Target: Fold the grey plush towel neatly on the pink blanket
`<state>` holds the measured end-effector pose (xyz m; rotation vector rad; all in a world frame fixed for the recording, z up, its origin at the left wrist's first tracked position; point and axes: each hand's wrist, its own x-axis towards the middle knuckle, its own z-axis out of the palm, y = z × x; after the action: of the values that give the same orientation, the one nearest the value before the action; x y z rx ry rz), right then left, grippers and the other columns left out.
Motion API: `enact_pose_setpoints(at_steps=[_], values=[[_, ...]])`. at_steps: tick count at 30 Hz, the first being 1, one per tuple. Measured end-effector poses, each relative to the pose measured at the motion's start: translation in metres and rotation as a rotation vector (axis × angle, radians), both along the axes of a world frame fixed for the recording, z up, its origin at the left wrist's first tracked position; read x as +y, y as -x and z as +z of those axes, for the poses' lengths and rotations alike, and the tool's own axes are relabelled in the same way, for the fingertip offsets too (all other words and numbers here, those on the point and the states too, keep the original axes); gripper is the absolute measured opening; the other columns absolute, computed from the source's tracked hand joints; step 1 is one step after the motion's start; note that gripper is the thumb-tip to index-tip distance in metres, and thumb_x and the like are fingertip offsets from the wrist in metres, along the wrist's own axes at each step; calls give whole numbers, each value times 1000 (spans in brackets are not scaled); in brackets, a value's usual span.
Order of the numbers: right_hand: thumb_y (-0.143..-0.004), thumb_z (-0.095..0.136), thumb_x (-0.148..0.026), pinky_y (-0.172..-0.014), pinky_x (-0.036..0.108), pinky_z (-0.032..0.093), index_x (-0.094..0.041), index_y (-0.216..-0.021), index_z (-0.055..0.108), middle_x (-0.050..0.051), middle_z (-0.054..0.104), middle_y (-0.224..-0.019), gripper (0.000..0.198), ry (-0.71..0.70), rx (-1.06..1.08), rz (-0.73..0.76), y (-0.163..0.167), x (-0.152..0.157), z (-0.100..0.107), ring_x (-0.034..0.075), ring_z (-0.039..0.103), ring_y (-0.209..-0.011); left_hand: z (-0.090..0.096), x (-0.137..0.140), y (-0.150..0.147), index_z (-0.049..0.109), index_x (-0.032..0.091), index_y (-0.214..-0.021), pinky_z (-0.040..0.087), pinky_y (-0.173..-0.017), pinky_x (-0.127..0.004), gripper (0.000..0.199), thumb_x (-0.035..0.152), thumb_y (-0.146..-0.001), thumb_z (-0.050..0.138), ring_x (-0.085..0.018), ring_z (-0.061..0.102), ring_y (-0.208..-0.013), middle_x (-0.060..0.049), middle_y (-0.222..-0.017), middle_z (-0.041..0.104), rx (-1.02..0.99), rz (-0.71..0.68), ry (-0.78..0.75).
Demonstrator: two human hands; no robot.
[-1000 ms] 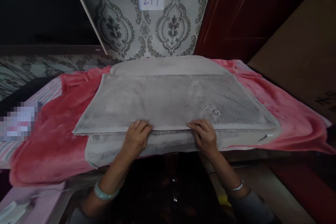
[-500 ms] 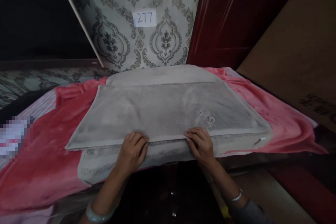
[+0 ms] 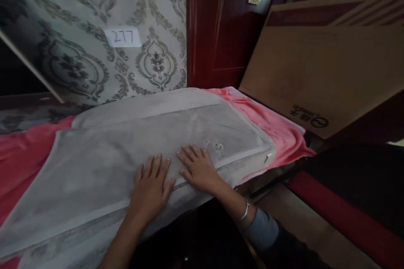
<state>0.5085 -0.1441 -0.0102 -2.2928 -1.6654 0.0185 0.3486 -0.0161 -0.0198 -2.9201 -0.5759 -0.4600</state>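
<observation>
A grey plush cloth, folded over on itself, lies across a pink blanket. Its upper layer ends in a pale hem near me, and part of the lower layer shows in front of that. My left hand rests flat on the upper layer, fingers spread. To its right my right hand also lies flat on the cloth, fingers apart, just left of a small pale embroidered mark. Neither hand grips anything. A small tag shows at the cloth's right front corner.
A patterned wall stands behind, with a paper marked 277. A dark red door and a large cardboard box stand at the back right. At the left is a dark screen's edge.
Both hands have let go of the upper layer's front hem and now lie flat on top of it with fingers spread. The camera view has turned to the right.
</observation>
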Motion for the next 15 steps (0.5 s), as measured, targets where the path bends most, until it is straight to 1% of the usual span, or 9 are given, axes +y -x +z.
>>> enact_pose_setpoints(at_steps=[2,4,7,9,11,13,15], values=[[-101,40,-53,-120,58,18,-32,-155,34,3,26,-165,58,37,36,-10,3,-1,-4,30,18,-151,-6,0,0,49,20,-147,33,-112,-62,57,44,-96,41,-38,36,-145,-14,-156,41,27,17,10],[-101,40,-54,-120,57,17,-32,-155,34,3,26,-165,58,35,55,2,1,-1,-1,30,18,-151,-8,2,0,49,20,-147,33,-112,-62,58,45,-96,38,-38,35,-145,-13,-156,41,31,22,8],[-103,38,-53,-119,52,22,-32,-153,38,5,35,-161,55,18,60,21,-23,-3,13,26,29,-147,-6,5,1,49,20,-147,33,-112,-61,60,49,-96,34,-37,36,-144,-13,-156,41,21,14,5],[-104,35,-51,-119,51,22,-29,-154,37,8,36,-160,54,-7,28,-70,-51,-9,22,25,31,-147,-7,6,1,49,20,-148,33,-113,-61,62,51,-97,32,-37,36,-145,-12,-157,40,10,9,9],[-103,35,-51,-119,54,20,-28,-156,34,8,28,-163,57,1,-20,-232,-83,-22,24,28,24,-150,-9,8,1,48,21,-148,33,-113,-60,62,52,-96,31,-36,35,-145,-11,-156,41,-3,5,15],[-102,37,-52,-119,56,19,-28,-157,32,7,24,-165,60,80,-44,-356,-110,-38,17,31,18,-151,-12,9,1,49,21,-147,33,-113,-60,63,52,-96,32,-36,34,-146,-11,-156,42,-16,5,18],[-102,37,-53,-118,56,20,-28,-157,31,7,24,-165,61,154,-51,-408,-124,-53,6,32,19,-151,-14,9,2,50,21,-146,32,-114,-60,63,52,-95,32,-36,34,-146,-11,-155,43,-27,7,18]])
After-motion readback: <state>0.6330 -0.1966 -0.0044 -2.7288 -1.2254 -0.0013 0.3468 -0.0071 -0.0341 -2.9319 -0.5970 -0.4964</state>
